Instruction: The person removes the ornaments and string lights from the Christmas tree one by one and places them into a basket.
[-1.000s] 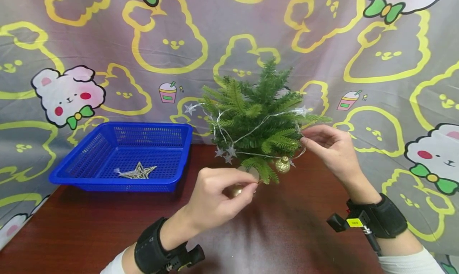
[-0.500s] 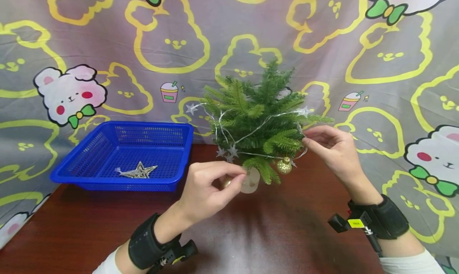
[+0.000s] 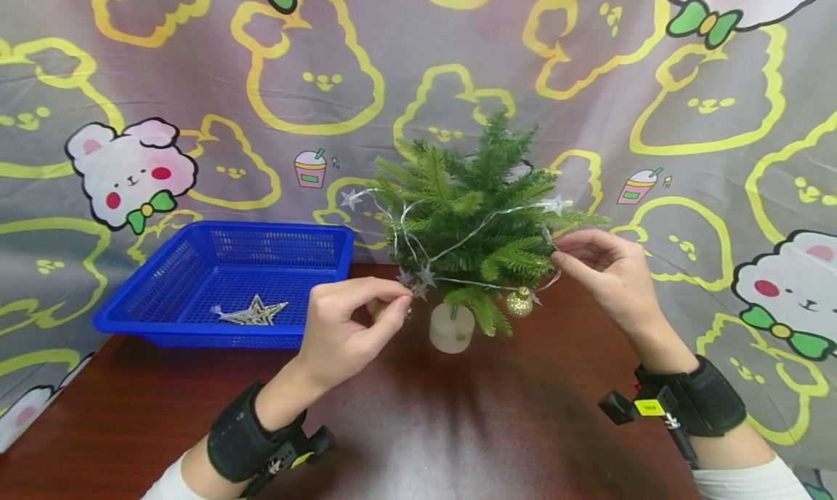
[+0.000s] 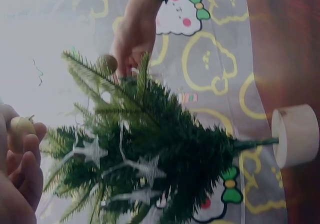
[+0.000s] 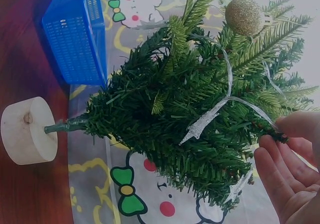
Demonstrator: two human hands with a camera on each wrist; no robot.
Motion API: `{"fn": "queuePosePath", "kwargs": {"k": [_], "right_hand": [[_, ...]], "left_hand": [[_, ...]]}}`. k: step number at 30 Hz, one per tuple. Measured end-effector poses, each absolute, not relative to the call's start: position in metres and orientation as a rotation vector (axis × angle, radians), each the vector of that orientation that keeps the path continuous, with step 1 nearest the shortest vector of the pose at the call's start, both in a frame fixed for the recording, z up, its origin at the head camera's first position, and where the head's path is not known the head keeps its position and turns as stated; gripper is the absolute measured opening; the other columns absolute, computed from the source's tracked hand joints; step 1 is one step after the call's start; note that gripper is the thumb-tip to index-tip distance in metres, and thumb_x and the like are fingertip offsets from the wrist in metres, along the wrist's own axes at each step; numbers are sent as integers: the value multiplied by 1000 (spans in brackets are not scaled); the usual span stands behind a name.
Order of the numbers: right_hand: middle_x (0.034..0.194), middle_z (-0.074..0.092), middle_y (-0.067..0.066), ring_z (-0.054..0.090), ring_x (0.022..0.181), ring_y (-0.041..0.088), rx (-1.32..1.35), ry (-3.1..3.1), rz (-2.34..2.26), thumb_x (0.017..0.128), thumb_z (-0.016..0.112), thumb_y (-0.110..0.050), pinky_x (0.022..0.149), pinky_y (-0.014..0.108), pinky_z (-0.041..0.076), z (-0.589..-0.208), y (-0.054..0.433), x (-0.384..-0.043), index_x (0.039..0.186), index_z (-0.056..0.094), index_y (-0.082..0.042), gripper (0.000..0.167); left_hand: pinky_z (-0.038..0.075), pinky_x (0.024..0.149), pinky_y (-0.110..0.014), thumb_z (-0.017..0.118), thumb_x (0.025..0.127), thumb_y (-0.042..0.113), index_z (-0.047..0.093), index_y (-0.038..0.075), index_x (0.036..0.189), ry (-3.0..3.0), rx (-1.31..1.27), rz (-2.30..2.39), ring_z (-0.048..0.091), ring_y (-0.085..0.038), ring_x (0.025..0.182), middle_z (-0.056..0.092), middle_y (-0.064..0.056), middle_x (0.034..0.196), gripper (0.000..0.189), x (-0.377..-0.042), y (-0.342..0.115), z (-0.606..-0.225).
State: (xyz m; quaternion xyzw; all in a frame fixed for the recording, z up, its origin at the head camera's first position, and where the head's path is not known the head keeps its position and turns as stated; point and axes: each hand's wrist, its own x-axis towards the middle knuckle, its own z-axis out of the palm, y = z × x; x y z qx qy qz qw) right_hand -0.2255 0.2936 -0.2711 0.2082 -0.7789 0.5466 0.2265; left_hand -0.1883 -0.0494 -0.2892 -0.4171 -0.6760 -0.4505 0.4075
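A small artificial Christmas tree stands upright on a pale round wooden base. My left hand, front left of the tree, pinches a gold bauble, mostly hidden behind the fingers in the head view. On the tree's right side my right hand pinches the tip of a branch between thumb and fingers, where the light string's wire runs. A clear string of star lights winds round the tree. One glittery gold bauble hangs from a low front branch.
At the left stands a blue plastic basket with a gold star ornament lying in it. A cartoon-printed cloth hangs close behind the tree and basket. The table is dark reddish wood.
My left hand has drawn back to the left from the tree's base with the bauble, leaving the wooden base in full view. The right hand has kept its hold on the branch.
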Motion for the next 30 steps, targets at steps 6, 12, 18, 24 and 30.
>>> {"fn": "queuePosePath", "kwargs": {"k": [6,12,18,24,30], "right_hand": [[89,75,-9,71,78,3,537,-2143,1528,85,71,5,72,15,55,-270,292,-225,102,69,8,18],[88,75,-10,71,78,3,526,-2158,1496,85,70,5,72,15,55,-271,292,-224,103,69,8,18],[88,75,-12,71,79,2,517,-2180,1461,86,71,3,72,14,54,-270,293,-225,104,69,7,19],[89,74,-13,70,79,1,526,-2191,1451,86,71,2,72,14,55,-270,294,-225,104,69,6,18],[88,75,-12,71,79,1,531,-2180,1462,86,71,3,73,14,55,-269,294,-225,104,69,8,18]], "left_hand": [[41,49,-17,69,87,8,74,7,82,-1721,-987,-1142,51,-1,52,67,1,65,6,-196,-68,-289],[39,47,-17,71,81,2,75,7,82,-1748,-891,-1085,49,0,48,68,1,64,7,-208,-88,-292],[38,46,-14,73,79,-1,76,7,82,-1794,-771,-1044,48,2,46,70,-1,65,9,-220,-111,-301],[35,44,-12,74,80,-2,76,6,82,-1811,-662,-1037,47,5,44,70,-4,63,8,-230,-133,-309],[34,41,-11,73,83,0,76,2,83,-1855,-574,-1103,49,7,43,70,-9,62,3,-237,-145,-314]]}}
